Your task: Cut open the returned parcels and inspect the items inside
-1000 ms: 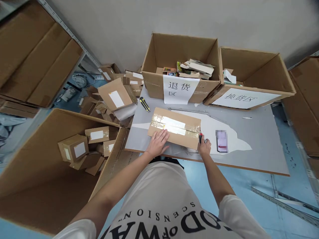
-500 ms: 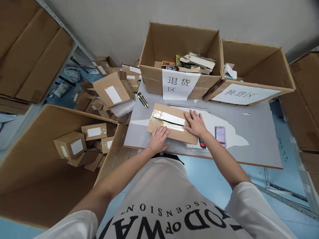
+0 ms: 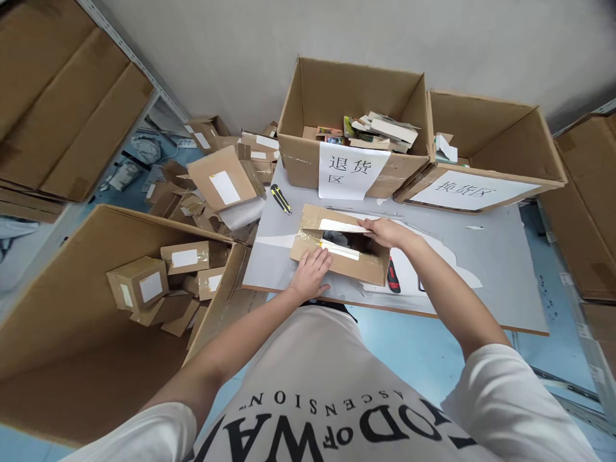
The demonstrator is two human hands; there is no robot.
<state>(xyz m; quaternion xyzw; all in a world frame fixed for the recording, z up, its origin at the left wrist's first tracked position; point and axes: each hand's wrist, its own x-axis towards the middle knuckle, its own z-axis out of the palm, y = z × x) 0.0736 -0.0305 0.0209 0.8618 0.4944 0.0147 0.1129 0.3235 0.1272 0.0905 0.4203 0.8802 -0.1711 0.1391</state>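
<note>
Right hand (image 3: pixel 385 231) gripped the far flap of the cardboard parcel (image 3: pixel 339 253) near the table's (image 3: pixel 505 282) front edge; left hand (image 3: pixel 312 273) pressed flat. Yanking risked tearing the flap.

The flat parcel (image 3: pixel 339 253) lies on the table (image 3: pixel 495 276), in front of two open cartons (image 3: pixel 353 102). A knife (image 3: pixel 393 276) lies just right of it, a cutter (image 3: pixel 280 199) behind-left. A big box (image 3: pixel 72 359) stands left of the table.
</note>
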